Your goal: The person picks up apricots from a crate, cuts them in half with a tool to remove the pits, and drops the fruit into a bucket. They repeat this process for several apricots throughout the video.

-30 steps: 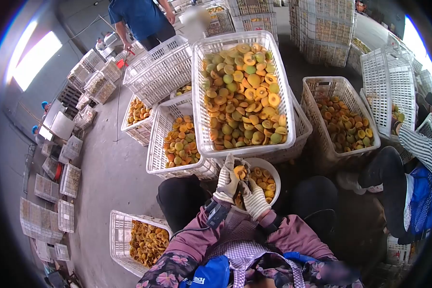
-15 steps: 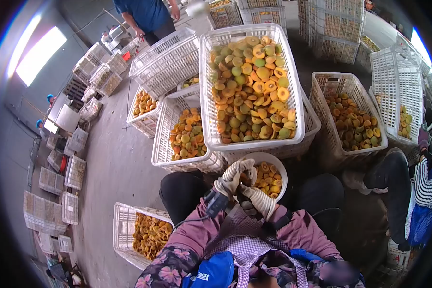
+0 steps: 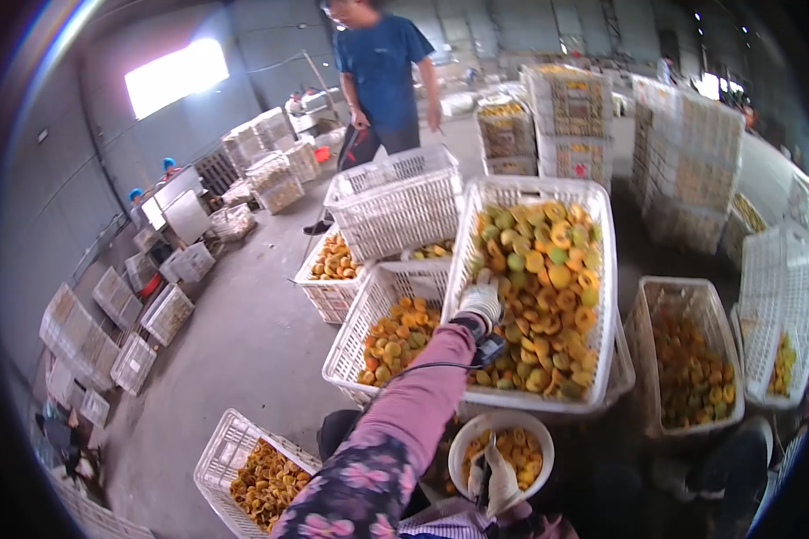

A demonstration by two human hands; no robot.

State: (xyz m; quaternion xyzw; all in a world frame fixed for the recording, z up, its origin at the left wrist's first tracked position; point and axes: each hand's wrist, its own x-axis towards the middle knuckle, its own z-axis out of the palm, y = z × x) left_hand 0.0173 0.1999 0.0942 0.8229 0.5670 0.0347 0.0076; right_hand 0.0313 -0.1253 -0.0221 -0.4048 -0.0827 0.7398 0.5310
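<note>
My left hand (image 3: pixel 482 304), in a pale knitted glove, reaches into the large white crate (image 3: pixel 605 269) at the left part of its fruit. Its fingers stretch forward among green and orange apricots (image 3: pixel 548 296), many of them halved, and the fingertips are partly hidden. A dark device with a cable sits at that wrist. Below, my gloved right hand (image 3: pixel 503 485) rests at the near edge of a round white bowl (image 3: pixel 457 449) with yellow apricot halves in it. It is closed on a slim pointed tool (image 3: pixel 490 446), whose exact kind I cannot make out.
Crates of apricots stand left (image 3: pixel 342 355) and right (image 3: pixel 647 359) of the big one. A crate of darker halves (image 3: pixel 265 485) is at lower left. A person in a blue shirt (image 3: pixel 377 72) stands beyond an upper crate (image 3: pixel 395 207). Stacked crates (image 3: pixel 692 153) rise behind.
My left hand has left the right hand and stretched forward into the large crate. The right hand stays low by the bowl with the tool. The view has tilted up, showing more of the person in blue.
</note>
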